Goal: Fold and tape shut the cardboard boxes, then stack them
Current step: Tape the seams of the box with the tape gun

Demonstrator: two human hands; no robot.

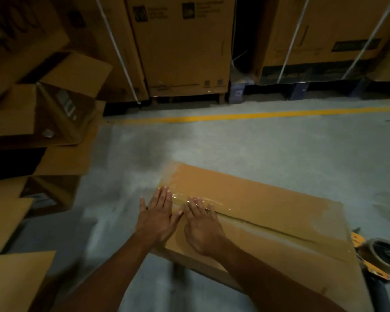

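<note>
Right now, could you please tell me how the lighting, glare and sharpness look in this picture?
Head view: dim, warm lighting; glare glints on the clear tape across the box; the tape dispenser at the right edge is blurred; the tall cartons behind lean from wide-angle distortion.

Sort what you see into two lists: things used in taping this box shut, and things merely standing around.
In use: box, clear tape on its seam, tape dispenser, left hand and right hand pressing flat.
Standing around: open boxes at left, tall strapped cartons, yellow floor line.
</note>
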